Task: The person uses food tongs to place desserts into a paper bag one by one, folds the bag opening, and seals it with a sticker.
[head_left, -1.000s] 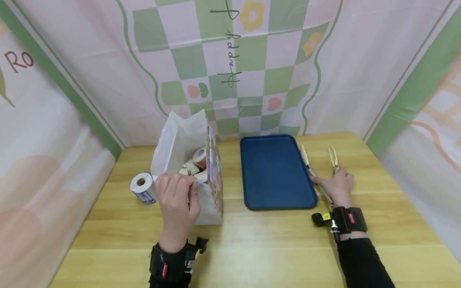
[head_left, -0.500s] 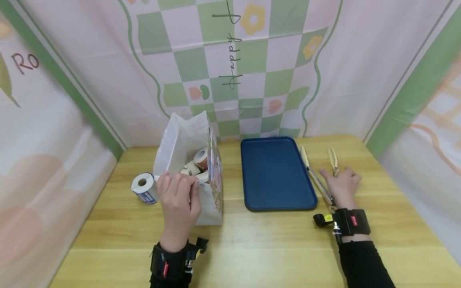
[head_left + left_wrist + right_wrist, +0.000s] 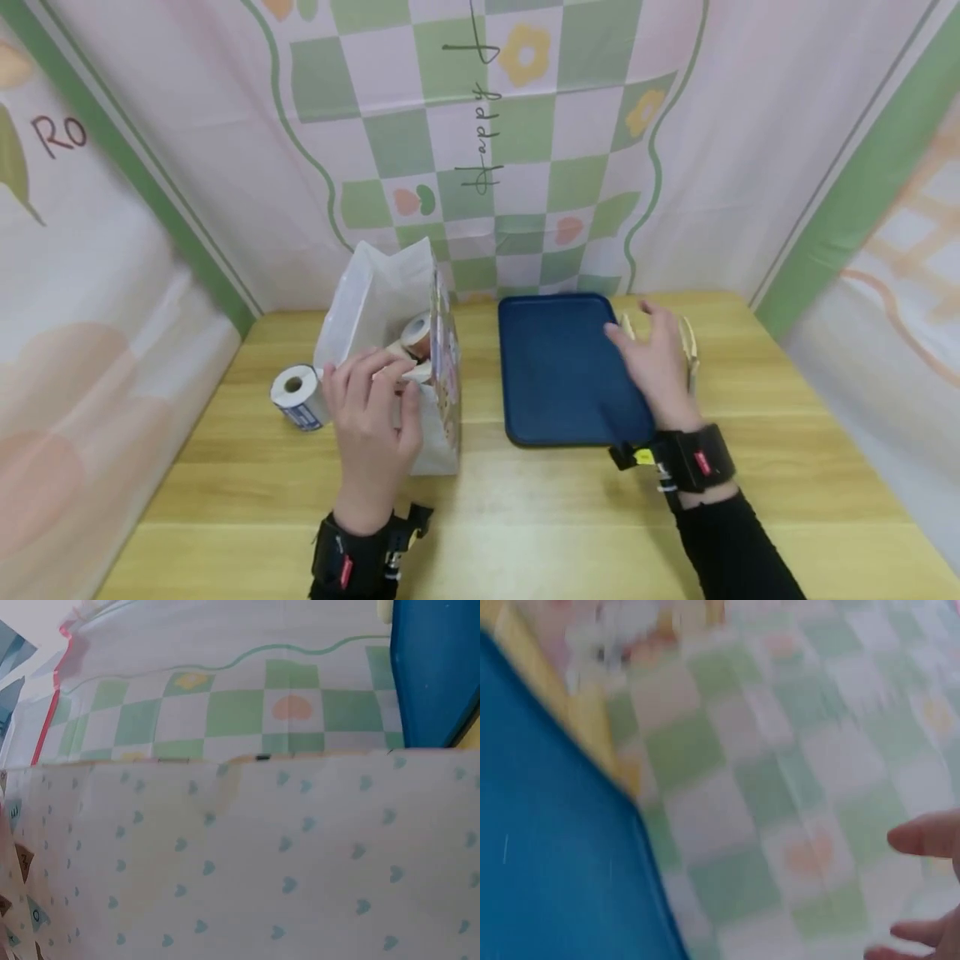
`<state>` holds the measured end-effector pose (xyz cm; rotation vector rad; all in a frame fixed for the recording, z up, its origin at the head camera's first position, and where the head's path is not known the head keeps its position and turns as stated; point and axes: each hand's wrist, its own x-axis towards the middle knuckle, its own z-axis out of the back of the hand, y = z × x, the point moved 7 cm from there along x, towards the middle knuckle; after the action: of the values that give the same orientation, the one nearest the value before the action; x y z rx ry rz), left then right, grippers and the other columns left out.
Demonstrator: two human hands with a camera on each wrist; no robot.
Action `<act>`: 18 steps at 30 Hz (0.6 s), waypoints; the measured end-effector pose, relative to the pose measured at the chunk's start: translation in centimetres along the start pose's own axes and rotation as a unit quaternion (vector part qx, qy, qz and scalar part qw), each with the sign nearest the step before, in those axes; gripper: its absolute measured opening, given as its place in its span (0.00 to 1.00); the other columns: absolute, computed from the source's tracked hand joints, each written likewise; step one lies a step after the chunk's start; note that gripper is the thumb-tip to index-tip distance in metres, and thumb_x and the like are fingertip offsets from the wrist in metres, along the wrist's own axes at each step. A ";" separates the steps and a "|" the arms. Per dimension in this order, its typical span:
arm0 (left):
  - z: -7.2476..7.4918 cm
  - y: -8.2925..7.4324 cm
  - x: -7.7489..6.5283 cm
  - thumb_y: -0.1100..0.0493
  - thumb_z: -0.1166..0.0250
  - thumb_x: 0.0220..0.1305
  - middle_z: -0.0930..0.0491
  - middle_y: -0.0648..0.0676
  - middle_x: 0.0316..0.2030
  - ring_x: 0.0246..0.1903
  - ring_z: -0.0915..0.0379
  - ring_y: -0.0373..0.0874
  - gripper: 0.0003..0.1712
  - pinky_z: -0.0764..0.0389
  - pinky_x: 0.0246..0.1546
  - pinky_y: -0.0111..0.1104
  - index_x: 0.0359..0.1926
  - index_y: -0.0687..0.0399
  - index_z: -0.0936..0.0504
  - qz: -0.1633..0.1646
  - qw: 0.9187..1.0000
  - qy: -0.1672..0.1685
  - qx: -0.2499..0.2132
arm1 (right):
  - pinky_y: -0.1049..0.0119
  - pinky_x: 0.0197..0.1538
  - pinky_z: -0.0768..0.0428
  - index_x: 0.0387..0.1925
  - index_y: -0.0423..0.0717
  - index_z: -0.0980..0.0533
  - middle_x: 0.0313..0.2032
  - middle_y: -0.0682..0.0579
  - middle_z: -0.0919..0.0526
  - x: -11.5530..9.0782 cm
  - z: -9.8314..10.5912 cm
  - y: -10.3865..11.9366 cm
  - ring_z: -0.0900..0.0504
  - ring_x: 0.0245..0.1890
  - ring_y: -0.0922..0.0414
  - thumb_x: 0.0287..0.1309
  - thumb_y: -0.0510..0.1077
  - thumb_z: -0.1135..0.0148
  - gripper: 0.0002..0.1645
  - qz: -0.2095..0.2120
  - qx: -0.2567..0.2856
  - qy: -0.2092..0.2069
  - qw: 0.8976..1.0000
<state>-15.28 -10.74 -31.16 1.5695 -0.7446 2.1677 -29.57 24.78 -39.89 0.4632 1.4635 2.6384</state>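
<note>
At the near rim of a white paper bag (image 3: 435, 433) is my left hand (image 3: 372, 450), its fingers loosely bent and the thumb apart from the forefinger. Inside the bag a paper roll (image 3: 417, 333) shows among other pale items. The bag's heart-printed side (image 3: 240, 855) fills the lower left wrist view, where no fingers appear. My right hand (image 3: 660, 367) is over the right edge of a blue tray (image 3: 562, 375), fingers spread and holding nothing. Metal tongs (image 3: 692, 350) lie partly hidden behind that hand. Fingertips (image 3: 919, 836) enter the right wrist view from the right.
A label roll (image 3: 295, 400) stands upright on the wooden table (image 3: 525, 517), just left of the bag. Behind the table hangs a checked curtain (image 3: 517, 192), with more fabric along both sides.
My right hand has left the tongs and moved left and forward to the tray's edge. The left hand's pinch on the bag rim has loosened, its thumb and forefinger spreading.
</note>
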 end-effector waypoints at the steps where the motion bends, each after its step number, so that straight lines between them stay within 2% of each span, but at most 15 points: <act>1: 0.0 -0.1 -0.1 0.51 0.45 0.70 0.19 0.60 0.44 0.52 0.29 0.59 0.17 0.46 0.66 0.55 0.41 0.60 0.19 -0.001 1.000 -0.004 0.001 | 0.41 0.71 0.44 0.73 0.41 0.45 0.71 0.37 0.40 0.2 -1.0 1.3 0.43 0.72 0.38 0.64 0.57 0.40 0.45 0.022 0.009 0.020 1.000; 4: 0.1 -0.6 -0.3 0.48 0.43 0.68 0.22 0.63 0.53 0.59 0.33 0.60 0.20 0.47 0.65 0.58 0.46 0.60 0.20 -0.006 1.000 -0.021 0.005 | 0.44 0.71 0.40 0.72 0.44 0.41 0.70 0.40 0.35 1.0 -4.8 4.9 0.38 0.71 0.42 0.66 0.55 0.41 0.40 0.071 0.070 0.101 0.990; 8: 0.5 -0.9 -1.0 0.46 0.39 0.64 0.31 0.66 0.63 0.68 0.43 0.62 0.26 0.49 0.68 0.60 0.52 0.63 0.25 0.013 0.999 -0.037 0.011 | 0.48 0.71 0.37 0.70 0.42 0.37 0.67 0.39 0.30 2.3 -10.3 8.7 0.33 0.69 0.45 0.69 0.49 0.44 0.33 0.096 0.164 0.212 0.959; 11: 0.6 -1.1 -1.8 0.45 0.37 0.61 0.40 0.68 0.68 0.71 0.51 0.64 0.31 0.53 0.70 0.61 0.55 0.63 0.32 0.043 0.998 -0.045 0.002 | 0.49 0.71 0.37 0.69 0.41 0.37 0.66 0.40 0.30 3.1 -14.1 10.5 0.33 0.69 0.46 0.71 0.47 0.47 0.30 0.093 0.196 0.281 0.935; 15: 0.6 -1.1 -2.7 0.48 0.32 0.58 0.52 0.73 0.69 0.71 0.58 0.71 0.37 0.55 0.71 0.62 0.57 0.61 0.42 0.062 0.996 -0.056 -0.017 | 0.48 0.73 0.39 0.71 0.46 0.39 0.70 0.45 0.33 3.6 -17.8 11.7 0.35 0.71 0.49 0.73 0.50 0.51 0.30 0.076 0.207 0.345 0.912; 17: 0.6 -1.0 -3.1 0.50 0.30 0.55 0.57 0.75 0.70 0.71 0.62 0.73 0.41 0.55 0.70 0.64 0.58 0.62 0.44 0.073 0.996 -0.053 -0.022 | 0.48 0.74 0.42 0.72 0.49 0.41 0.72 0.48 0.36 3.7 -19.2 12.2 0.38 0.73 0.50 0.73 0.52 0.52 0.31 0.072 0.222 0.369 0.900; 18: 0.5 -0.8 -3.3 0.50 0.28 0.53 0.60 0.75 0.71 0.72 0.64 0.73 0.45 0.50 0.69 0.64 0.60 0.64 0.47 0.086 0.995 -0.047 -0.022 | 0.48 0.74 0.43 0.73 0.51 0.41 0.73 0.50 0.37 3.7 -19.8 12.4 0.39 0.74 0.51 0.73 0.52 0.53 0.31 0.069 0.231 0.379 0.894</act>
<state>-13.41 -10.36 -33.98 1.6492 -0.9849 2.1908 -38.25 2.84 -38.45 -0.5510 2.3599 2.6871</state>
